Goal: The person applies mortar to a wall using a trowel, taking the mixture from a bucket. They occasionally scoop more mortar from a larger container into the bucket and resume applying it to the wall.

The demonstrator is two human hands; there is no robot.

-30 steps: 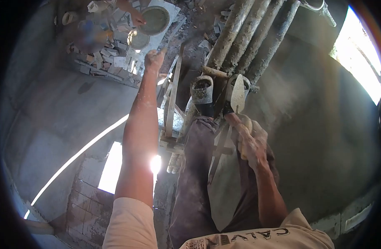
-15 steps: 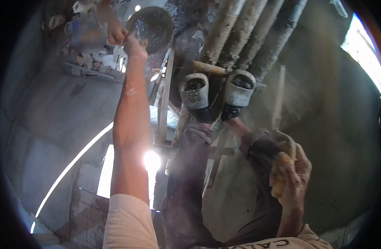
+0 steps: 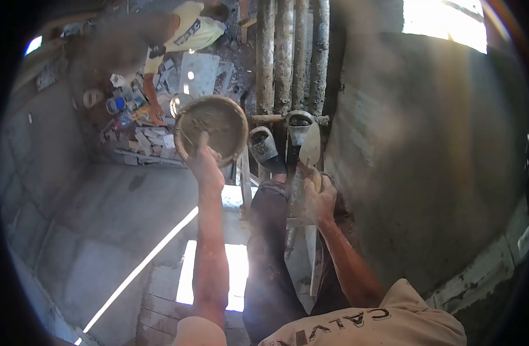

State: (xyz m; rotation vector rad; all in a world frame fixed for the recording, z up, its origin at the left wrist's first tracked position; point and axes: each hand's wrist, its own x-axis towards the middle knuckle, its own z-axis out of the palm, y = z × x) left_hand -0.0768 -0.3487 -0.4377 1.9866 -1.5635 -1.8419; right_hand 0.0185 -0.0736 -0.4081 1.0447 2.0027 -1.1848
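My left hand (image 3: 205, 164) grips the near rim of a round bucket (image 3: 244, 128), its thumb over the edge. Grey wet mortar (image 3: 209, 118) lies inside it. In my right hand (image 3: 320, 199), closed around the handle, is a trowel (image 3: 310, 144) with its pale blade pointing away from me. The blade is beside my right shoe (image 3: 299, 128), to the right of the bucket. My left shoe (image 3: 263, 144) is between the bucket and the trowel.
Both feet stand up high on scaffolding, near several mortar-crusted poles (image 3: 284, 57). Below left, a co-worker in a yellow shirt (image 3: 198, 34) reaches down toward rubble (image 3: 152, 138). A grey plastered wall (image 3: 414, 155) rises at right. Window openings (image 3: 446, 23) glare brightly.
The co-worker's hand has left the bucket, which my left hand now holds alone, nearer and showing mortar inside. My right hand with the trowel has moved forward and left. The view has shifted.
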